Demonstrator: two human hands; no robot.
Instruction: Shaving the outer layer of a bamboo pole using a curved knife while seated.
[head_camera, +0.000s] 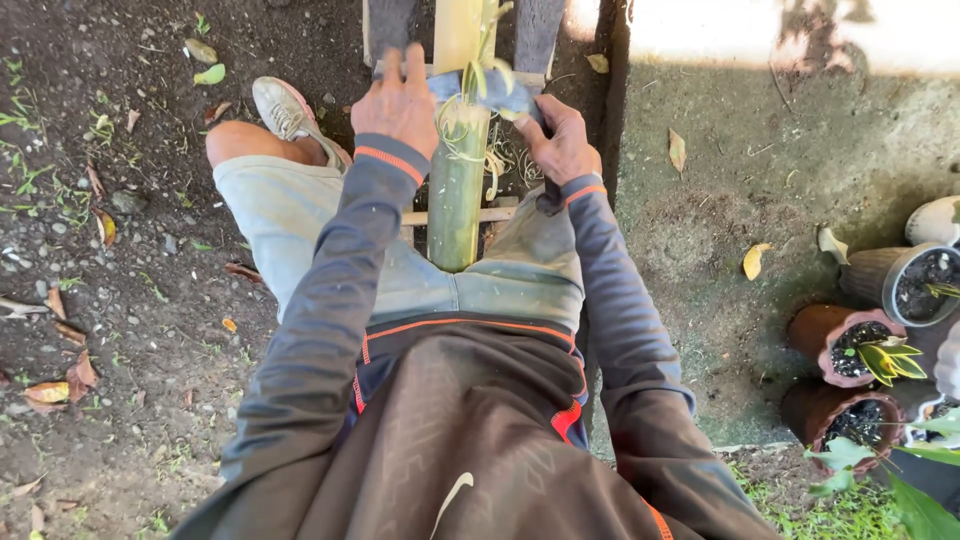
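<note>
A thick green bamboo pole (456, 190) runs away from me between my knees, its far part paler. Across it lies a blade wrapped in blue-grey cloth (490, 92), with curled green shavings (462, 128) peeling off beneath it. My left hand (402, 100) grips the blade's left end, knuckles up. My right hand (560, 138) holds the right end, where a dark handle shows below the wrist. I sit astride a low wooden frame (450, 216), and both arms are in dark sleeves with orange trim.
Bare soil with dry leaves and pebbles lies to the left, beside my left foot in a pale shoe (288, 112). A concrete strip (790, 170) runs on the right. Brown and grey plant pots (850, 345) with green plants stand at the right edge.
</note>
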